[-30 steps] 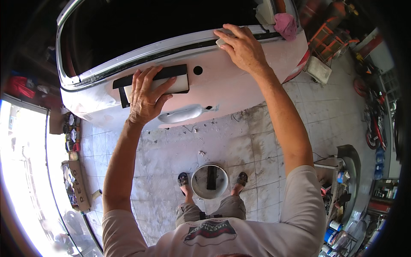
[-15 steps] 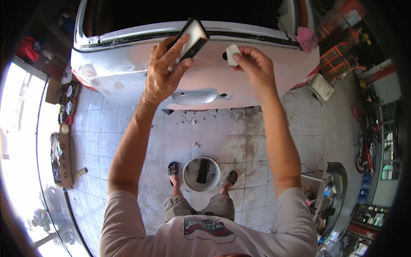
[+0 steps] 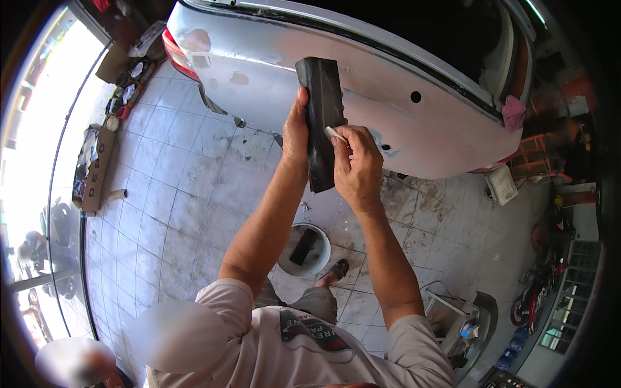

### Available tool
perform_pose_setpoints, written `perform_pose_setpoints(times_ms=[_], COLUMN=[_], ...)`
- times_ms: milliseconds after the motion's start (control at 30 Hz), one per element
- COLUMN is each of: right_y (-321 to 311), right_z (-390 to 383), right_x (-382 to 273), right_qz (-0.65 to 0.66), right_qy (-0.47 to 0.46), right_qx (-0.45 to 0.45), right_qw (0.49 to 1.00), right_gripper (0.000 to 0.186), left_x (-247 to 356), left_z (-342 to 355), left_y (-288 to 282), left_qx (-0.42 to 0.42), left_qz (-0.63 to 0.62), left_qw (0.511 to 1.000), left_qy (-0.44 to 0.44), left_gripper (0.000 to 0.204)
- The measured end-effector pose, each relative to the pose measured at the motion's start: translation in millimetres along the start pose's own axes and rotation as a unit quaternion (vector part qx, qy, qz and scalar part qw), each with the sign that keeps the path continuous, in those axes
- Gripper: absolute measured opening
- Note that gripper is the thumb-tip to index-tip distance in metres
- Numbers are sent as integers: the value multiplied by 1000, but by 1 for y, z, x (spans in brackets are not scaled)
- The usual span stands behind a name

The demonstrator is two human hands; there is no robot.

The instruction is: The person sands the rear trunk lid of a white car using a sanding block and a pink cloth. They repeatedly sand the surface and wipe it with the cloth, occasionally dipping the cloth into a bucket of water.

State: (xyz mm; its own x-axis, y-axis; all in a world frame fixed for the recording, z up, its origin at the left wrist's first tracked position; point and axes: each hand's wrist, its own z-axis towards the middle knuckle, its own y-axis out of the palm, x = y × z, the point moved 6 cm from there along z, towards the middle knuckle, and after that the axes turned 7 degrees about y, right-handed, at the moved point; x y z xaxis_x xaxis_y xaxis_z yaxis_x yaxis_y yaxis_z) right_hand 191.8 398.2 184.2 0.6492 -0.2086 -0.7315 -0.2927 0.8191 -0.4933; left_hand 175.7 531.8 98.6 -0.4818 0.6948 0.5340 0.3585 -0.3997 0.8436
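Note:
My left hand (image 3: 295, 134) grips a long sanding block (image 3: 321, 90) wrapped in dark sandpaper, its dark face turned up and its long side pointing away from me. Between the thumb and fingers of my right hand (image 3: 359, 169) is a small white flat piece (image 3: 332, 134), its edge against the block's dark face. I cannot tell what that piece is made of. Just beyond my hands stands the car's rear panel (image 3: 381, 107), silver with dull pink patches and a round dark hole. My left fingers are partly hidden behind the block.
On the tiled floor below, a round bucket (image 3: 327, 252) holds a dark rectangular block (image 3: 303, 247). A pink cloth (image 3: 513, 114) hangs at the car's right corner. Cardboard boxes (image 3: 98, 169) line the left side; a grey stand (image 3: 446, 317) with things on it is at lower right.
The block has turned from its pale side to its dark face. My right hand has brought the white piece from beside the panel onto the block. The whole view has swung round.

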Motion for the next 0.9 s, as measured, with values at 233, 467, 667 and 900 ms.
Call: perform_pose_setpoints(times_ms=[233, 467, 667, 900], right_y=[44, 123, 201, 293], right_z=[63, 23, 212, 352], right_x=[-16, -54, -100, -84], right_qz=[-66, -7, -50, -156], right_qy=[-84, -100, -184, -144], right_qx=[-18, -215, -102, -93], right_qw=[994, 971, 976, 973], right_gripper=[11, 9, 19, 19], left_x=[12, 105, 170, 214], left_z=[-50, 1, -41, -146], left_y=[-29, -94, -234, -360], left_qx=[136, 37, 140, 323], left_qz=[25, -82, 57, 165], left_qw=[990, 994, 987, 932], left_qy=[-2, 62, 60, 3], left_gripper=[57, 78, 72, 61])
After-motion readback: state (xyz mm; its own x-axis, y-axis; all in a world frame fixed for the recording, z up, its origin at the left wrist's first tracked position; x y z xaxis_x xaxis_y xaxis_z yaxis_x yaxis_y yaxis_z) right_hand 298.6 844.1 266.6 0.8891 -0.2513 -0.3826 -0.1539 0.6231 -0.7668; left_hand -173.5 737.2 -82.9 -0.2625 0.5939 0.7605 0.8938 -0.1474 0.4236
